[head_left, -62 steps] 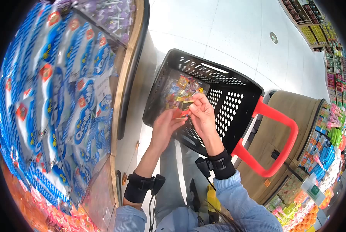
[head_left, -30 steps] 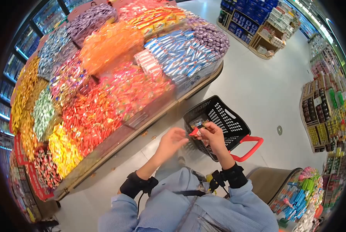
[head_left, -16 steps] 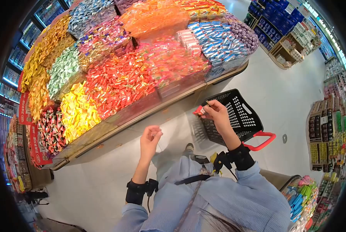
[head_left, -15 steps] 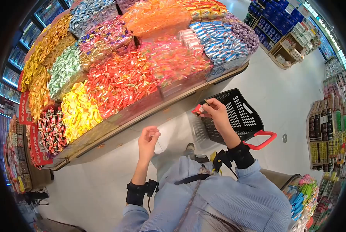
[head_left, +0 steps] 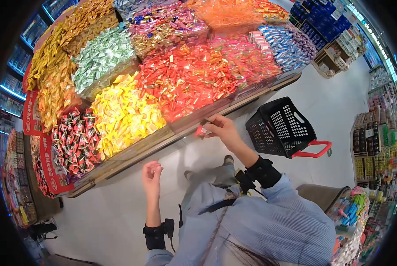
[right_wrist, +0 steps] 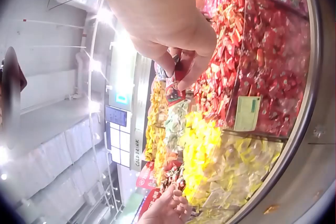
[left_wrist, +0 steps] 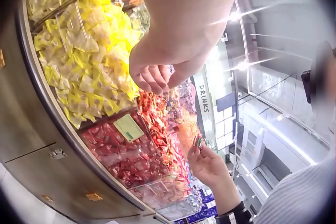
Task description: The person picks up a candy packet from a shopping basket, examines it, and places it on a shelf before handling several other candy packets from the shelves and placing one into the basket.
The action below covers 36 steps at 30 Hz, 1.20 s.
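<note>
In the head view my right hand (head_left: 223, 131) pinches a small red wrapped candy (head_left: 201, 131) between thumb and fingers, just in front of the display's edge. The right wrist view shows dark print on that candy's wrapper (right_wrist: 176, 91). My left hand (head_left: 152, 175) is lower and to the left, its fingers loosely curled with nothing visible in them. Beyond the hands lie heaps of red candies (head_left: 185, 80), yellow candies (head_left: 129, 115) and, at the near left corner, red-and-black candies (head_left: 76, 142) that resemble the one I hold.
A black shopping basket (head_left: 261, 133) with a red handle (head_left: 316, 150) stands on the floor to the right. The display's wooden edge (head_left: 136, 157) runs diagonally before me. Red signs (head_left: 52, 170) hang at its left end. Another candy stand (head_left: 349, 217) is at the lower right.
Both hands were together over the basket, at a candy; the left has come away. The view turned leftward to the candy display, and the right hand carried the red candy out from the basket.
</note>
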### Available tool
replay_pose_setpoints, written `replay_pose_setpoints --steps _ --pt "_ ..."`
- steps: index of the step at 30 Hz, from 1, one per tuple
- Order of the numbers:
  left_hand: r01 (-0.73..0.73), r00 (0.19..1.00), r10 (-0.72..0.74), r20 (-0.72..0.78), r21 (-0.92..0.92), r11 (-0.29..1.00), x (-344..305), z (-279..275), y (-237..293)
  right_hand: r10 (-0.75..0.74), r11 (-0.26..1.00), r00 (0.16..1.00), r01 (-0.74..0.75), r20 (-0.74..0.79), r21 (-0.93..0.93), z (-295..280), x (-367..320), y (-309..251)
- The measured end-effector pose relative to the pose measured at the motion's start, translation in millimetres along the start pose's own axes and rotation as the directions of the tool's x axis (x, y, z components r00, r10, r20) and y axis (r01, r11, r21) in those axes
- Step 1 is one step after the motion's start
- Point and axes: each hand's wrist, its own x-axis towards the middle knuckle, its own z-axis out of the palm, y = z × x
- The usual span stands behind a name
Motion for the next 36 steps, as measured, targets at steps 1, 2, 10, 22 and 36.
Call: replay_pose_setpoints --steps 1,2,10,22,36 --pt "0.001 1.000 -0.001 -0.009 0.004 1.000 1.4 -10.6 3.9 -0.001 1.000 1.000 0.001 0.007 0.004 12.5 3.2 -0.1" --pt "0.018 1.000 -0.018 -0.011 0.014 1.000 3.1 -19.4 7.4 -0.003 1.000 1.000 0.003 0.015 0.010 23.5 7.3 1.2" --pt "0.061 0.997 -0.062 -0.046 -0.009 0.998 23.5 -57.3 13.6 0.040 0.999 0.999 -0.041 0.034 0.018 80.7 47.4 13.1" --pt "-0.146 0.987 0.150 -0.057 0.071 0.987 117.5 -106.1 61.3 -0.091 0.995 0.986 0.096 0.141 -0.025 130.8 150.8 2.5" --pt "-0.177 0.964 0.144 0.223 0.135 0.975 198.6 -165.5 106.7 -0.036 0.999 0.998 0.038 0.044 -0.031 209.5 175.2 16.8"
